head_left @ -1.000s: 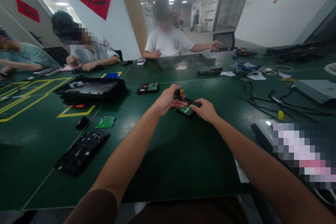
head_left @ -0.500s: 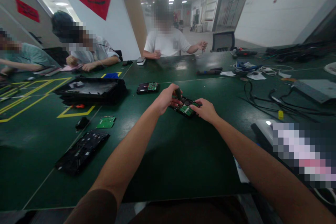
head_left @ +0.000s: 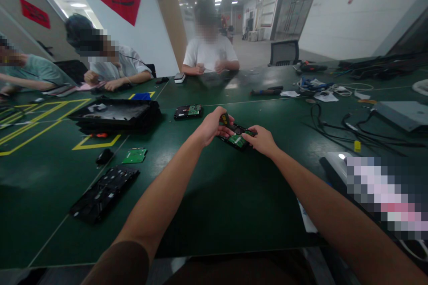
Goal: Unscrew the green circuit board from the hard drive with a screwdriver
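Green table (head_left: 214, 205), hands on hard drive (head_left: 236, 136)

Surface (head_left: 214, 205): bare green run at 6 o'clock of the hands. Obstacles: second hard drive (head_left: 188, 111) at 10 o'clock; cable tangle (head_left: 337, 124) at 3; black panel (head_left: 104, 192) at 8.

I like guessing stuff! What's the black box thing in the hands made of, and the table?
The hard drive looks like dark metal carrying a green circuit board, probably fibreglass, judging by its glossy green face. The table seems covered by a dark green mat, perhaps rubber, with soft reflections.
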`<state>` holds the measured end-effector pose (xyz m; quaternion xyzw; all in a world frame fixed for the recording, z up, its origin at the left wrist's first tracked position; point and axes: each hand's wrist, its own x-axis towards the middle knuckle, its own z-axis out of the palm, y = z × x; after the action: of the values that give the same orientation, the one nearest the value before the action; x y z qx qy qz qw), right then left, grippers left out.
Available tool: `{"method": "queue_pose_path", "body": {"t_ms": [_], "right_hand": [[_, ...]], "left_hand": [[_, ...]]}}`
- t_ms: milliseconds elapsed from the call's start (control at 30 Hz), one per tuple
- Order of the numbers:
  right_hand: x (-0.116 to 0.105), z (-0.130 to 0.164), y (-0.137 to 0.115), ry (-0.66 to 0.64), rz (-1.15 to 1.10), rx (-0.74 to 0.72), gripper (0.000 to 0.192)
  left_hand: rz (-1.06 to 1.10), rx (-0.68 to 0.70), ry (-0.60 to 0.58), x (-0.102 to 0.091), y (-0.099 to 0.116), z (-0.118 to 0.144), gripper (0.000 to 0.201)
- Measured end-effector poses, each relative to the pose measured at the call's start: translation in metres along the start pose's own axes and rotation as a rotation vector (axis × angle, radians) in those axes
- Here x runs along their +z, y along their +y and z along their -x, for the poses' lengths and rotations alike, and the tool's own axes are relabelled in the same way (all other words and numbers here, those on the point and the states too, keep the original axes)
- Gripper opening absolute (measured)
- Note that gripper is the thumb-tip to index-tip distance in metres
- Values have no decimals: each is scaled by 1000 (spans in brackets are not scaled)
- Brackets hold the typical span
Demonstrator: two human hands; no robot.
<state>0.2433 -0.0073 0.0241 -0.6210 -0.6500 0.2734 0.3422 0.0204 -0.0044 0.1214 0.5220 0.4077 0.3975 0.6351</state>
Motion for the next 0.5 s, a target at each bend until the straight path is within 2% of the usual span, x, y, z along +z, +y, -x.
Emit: {"method": "queue_pose_path", "body": {"t_ms": [133, 267, 367, 500], "right_hand": [[-1, 1, -3, 3, 18, 0, 43], [-1, 1, -2, -3, 15, -1, 45], [0, -1, 0, -4, 15, -1, 46], [2, -2, 2, 13, 31, 1, 42]], "left_hand": [[-38, 31, 108, -3, 0, -3, 35], [-109, 124, 171, -4, 0, -3, 36], [-97, 141, 139, -4, 0, -2, 36], [10, 74, -3, -1, 0, 0, 35]]}}
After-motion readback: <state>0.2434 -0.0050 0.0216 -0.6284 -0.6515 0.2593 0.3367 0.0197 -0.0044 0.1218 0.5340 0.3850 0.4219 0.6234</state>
